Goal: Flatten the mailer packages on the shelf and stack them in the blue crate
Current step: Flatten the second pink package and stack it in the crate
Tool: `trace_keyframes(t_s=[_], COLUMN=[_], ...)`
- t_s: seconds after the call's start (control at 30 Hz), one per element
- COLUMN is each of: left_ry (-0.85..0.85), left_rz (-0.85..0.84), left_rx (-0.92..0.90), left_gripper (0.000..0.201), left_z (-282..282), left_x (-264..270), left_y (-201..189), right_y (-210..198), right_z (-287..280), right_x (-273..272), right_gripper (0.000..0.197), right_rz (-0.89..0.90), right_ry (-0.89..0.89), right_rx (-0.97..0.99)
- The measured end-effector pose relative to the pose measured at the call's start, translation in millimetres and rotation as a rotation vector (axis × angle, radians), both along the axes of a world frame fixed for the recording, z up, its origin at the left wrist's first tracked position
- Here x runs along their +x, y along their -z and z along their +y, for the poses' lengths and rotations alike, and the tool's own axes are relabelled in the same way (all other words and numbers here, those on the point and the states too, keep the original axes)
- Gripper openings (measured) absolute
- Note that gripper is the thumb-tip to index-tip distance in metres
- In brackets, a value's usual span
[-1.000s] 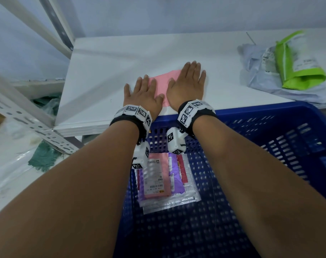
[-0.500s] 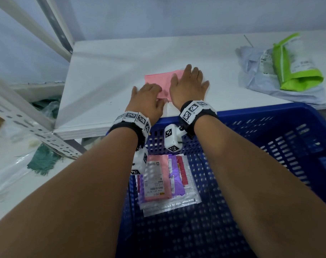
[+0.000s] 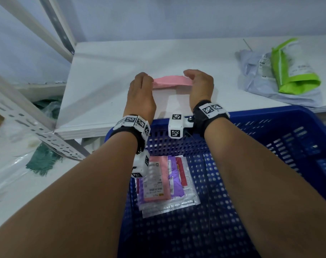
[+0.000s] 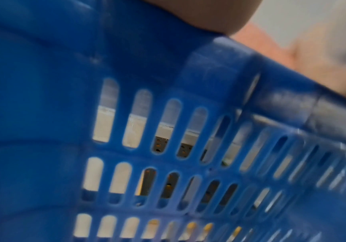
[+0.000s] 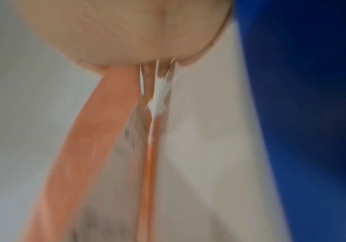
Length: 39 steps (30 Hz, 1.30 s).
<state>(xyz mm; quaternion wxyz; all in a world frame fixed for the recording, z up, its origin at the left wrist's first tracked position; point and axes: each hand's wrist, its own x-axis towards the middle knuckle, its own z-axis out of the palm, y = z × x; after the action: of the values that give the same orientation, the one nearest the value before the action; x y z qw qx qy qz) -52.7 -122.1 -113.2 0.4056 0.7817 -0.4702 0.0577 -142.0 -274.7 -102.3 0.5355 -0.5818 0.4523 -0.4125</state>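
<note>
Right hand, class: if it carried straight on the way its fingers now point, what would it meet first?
The right hand grips the pink mailer, fingers pointing left. Beyond that, probably the left hand at the other end; depth is unclear.

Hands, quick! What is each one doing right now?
Left hand: closed, gripping the left end of the pink mailer.
Right hand: closed, gripping the mailer's right end.

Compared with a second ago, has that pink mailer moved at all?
Yes. The pink mailer lay flat on the white shelf under both palms; now the left hand and right hand hold it by its ends, lifted off the shelf.
</note>
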Motion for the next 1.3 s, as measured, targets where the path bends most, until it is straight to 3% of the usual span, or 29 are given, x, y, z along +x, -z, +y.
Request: trace_keyframes(t_s=[0.13,0.27,0.33,0.4,0.47,0.63,0.73,0.9,1.07,1.17,1.23,1.3], left_ry=[-0.121,-0.129,-0.14,-0.142,-0.131,-0.102,-0.085,-0.098,0.036,0.123,0.148,0.152], left_rz=[0.172,0.182,0.197,0.202,0.186,0.14,0.119,-0.148,-0.229,-0.205,-0.242,-0.271], left_rx=[-0.109,-0.091,-0.109,-0.15,-0.155,-0.081,-0.037,0.269,0.576,0.704,0.766,0.794], left_gripper=[0.038,0.034,0.03,0.025,0.032,0.061,0.064,0.057,0.059,0.064,0.069,0.068], left_z=[2,2,2,2,2,1,-1,-6,-21,-26,-27,-27], left_x=[1,-1,0,2,2,2,4,6,10,14,14,15], left_y=[-7,-9,-8,-7,-7,-5,-1,3,8,8,9,11], right_y=[-5,-5,-2,1,3,4,7,10,10,10,13,15], right_z=[-2,1,3,4,4,1,-3,0,14,27,29,28], right_x=[-10,-8,-4,-4,-5,-4,-2,0,10,21,26,26], right_gripper=[0.028,0.047,0.039,0.031,0.04,0.008,0.018,0.031,0.041,0.047,0.049,0.053], right_rz=[-0.128,0.027,0.107,0.074,-0.005,0.008,0.079,0.33,0.853,0.836,0.804,0.86], right_ry=[-0.046,-0.26,-0.299,-0.275,-0.232,-0.07,0.004,0.018,-0.048,-0.277,-0.542,-0.684], right_rx=[0.119,0.07,0.032,0.024,0.024,-0.013,-0.06,-0.237,-0.708,-0.996,-0.98,-0.888])
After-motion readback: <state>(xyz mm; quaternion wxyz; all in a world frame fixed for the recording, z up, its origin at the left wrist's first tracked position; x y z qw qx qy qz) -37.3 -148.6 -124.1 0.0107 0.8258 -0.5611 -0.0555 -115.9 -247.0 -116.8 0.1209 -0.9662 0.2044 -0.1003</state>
